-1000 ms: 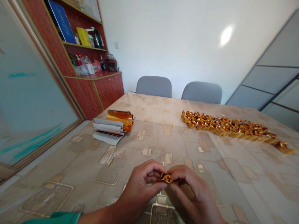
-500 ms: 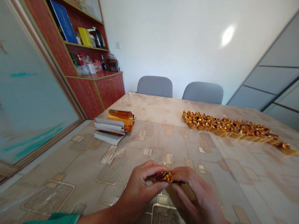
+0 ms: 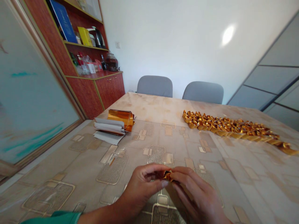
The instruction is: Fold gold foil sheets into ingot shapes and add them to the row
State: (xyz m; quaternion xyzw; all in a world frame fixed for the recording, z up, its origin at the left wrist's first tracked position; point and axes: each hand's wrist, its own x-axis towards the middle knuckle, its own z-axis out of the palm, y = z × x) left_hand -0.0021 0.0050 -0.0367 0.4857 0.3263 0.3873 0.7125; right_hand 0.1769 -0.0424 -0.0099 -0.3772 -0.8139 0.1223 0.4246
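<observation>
Pinching a small folded piece of gold foil (image 3: 168,176) between both hands, you hold it above the bench (image 3: 58,161), at bottom centre of the frame. Your left hand (image 3: 142,189) and right hand (image 3: 196,194) meet around it, the fingers (image 3: 184,174) curled and pressed in from each side, so that only a sliver of gold shows between them. Exactly which fingertips touch it is hidden. The foil looks as though it weighs next to nothing and feels thin and slick. It will probably hold a crease well, but could tear or crush under a hard squeeze, so a light pinch at its folded edges seems the safest hold. Farther up, toward the right of the frame, a long row of similar folded gold pieces (image 3: 233,129) lies on the bench. Upper centre-left of the bench, a curled sheaf of gold foil (image 3: 120,116) rests on a stack of white paper strips (image 3: 108,127).
</observation>
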